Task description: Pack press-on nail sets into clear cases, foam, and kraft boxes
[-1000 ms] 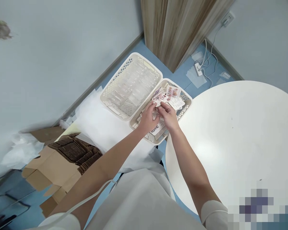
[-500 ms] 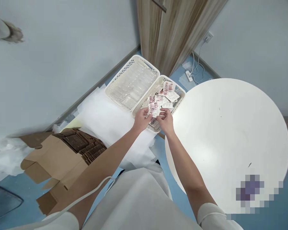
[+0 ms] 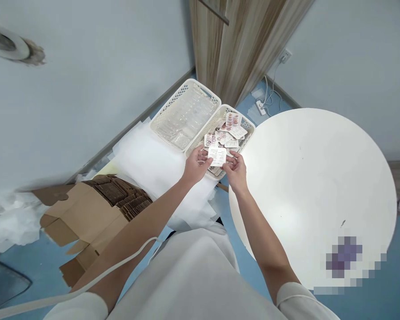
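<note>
Between both hands, over the near end of a white basket [image 3: 250,138], is a small white card [image 3: 217,156] with lines of print facing up. My left hand [image 3: 197,165] pinches its left edge, the thumb on top. My right hand [image 3: 235,170] grips its right edge between thumb and fingers. Inside the basket below lie several more cards [image 3: 234,120]; some show rows of pinkish nail-shaped pictures, others printed text. The cards directly under my hands are partly hidden.
A second white basket [image 3: 155,129] beside it holds clear plastic packets. White sheets [image 3: 140,155] lie in front. An open cardboard box [image 3: 90,213] with folded brown cardboard stands at left. A round white table [image 3: 320,178] is at right, with a blurred purple patch. A power strip [image 3: 260,108] lies behind.
The card in my hands has been flipped: its picture side faced up before, and its printed text side faces up now. The whole view has shifted slightly.
</note>
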